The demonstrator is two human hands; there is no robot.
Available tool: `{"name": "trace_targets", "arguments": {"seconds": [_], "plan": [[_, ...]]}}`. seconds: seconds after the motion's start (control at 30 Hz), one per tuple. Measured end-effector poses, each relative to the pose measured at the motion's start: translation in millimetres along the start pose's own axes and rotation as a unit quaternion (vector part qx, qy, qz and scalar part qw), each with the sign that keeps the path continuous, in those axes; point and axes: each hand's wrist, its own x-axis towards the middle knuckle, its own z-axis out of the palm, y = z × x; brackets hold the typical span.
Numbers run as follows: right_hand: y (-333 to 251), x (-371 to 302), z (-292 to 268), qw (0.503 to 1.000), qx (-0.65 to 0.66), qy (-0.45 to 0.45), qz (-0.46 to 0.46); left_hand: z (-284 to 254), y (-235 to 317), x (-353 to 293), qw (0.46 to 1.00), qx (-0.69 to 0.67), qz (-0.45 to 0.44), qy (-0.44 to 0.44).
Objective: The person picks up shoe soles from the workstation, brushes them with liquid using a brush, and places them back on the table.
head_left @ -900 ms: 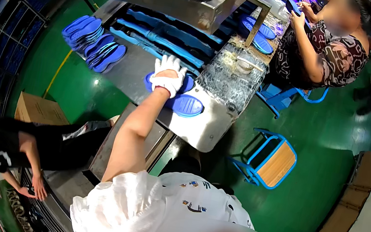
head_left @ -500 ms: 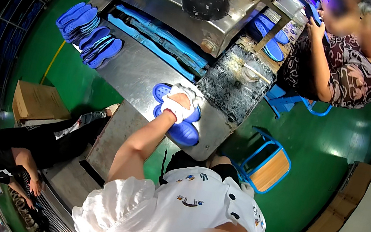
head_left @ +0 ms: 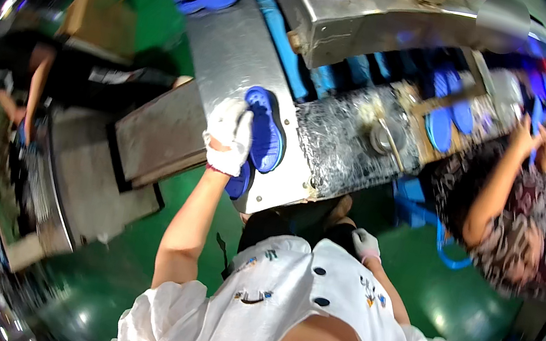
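Two blue soles [head_left: 268,138], side by side on steel bench [head_left: 217,47], 1 partly under gloved L hand [head_left: 228,136]; gripping or not, can't tell. Gloved R hand [head_left: 366,245] low by thigh [head_left: 338,234], finger state unclr. To R: 1 dish [head_left: 374,138] w/ 1 stick [head_left: 392,146], 2 far soles [head_left: 439,125], 1 co-worker [head_left: 527,211].
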Motion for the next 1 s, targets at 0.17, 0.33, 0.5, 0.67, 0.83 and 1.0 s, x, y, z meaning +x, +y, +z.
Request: {"name": "trace_targets", "arguments": {"seconds": [0.17,0.33,0.5,0.67,0.83,1.0], "plan": [[41,30,-24,0.982,-0.080,-0.124,-0.113,-32,12,-91,0.958,0.119,-0.259,0.031],[76,82,-15,0.953,-0.214,-0.122,-0.179,-11,25,-119,0.954,0.163,-0.234,0.089],[95,103,-6,0.940,-0.260,-0.044,-0.216,-2,30,-148,0.965,0.118,-0.182,0.148],[118,103,17,0.951,-0.190,0.044,-0.241,4,74,-209,0.946,0.093,-0.185,0.249],[141,98,20,0.954,-0.076,0.084,-0.277,-1,130,-288,0.917,0.018,-0.330,0.224],[152,91,15,0.956,-0.019,0.107,-0.272,11,153,-355,0.882,-0.046,-0.421,0.205]]}}
